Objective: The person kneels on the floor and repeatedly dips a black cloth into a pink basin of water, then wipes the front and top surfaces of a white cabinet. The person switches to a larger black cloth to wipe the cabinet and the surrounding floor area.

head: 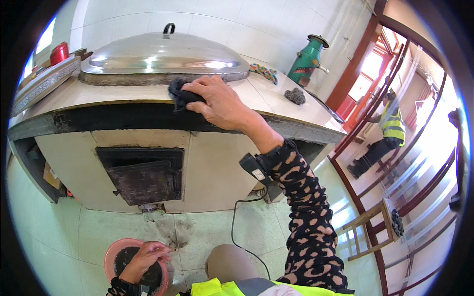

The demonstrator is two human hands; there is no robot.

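Observation:
My right hand (218,100) grips a wet-looking dark cloth (181,95) at the front edge of a tiled stove top (122,94). Just behind the cloth, a large domed metal lid (166,51) with a black handle covers the stove's cooking opening. Under the countertop, a blackened metal firebox door (144,177) hangs tilted in its frame. Low at the left, my left hand (148,255) is over a pink basin (111,255) of murky dark water. Its fingers are loosely bent, and I see nothing in them.
A grey scouring pad (295,96), a multicoloured braided cloth (264,72) and a green metal device with a spout (305,61) sit on the right of the counter. A patterned tray (48,83) stands left. A wooden stool (370,229) and a person in a reflective vest (392,127) are right.

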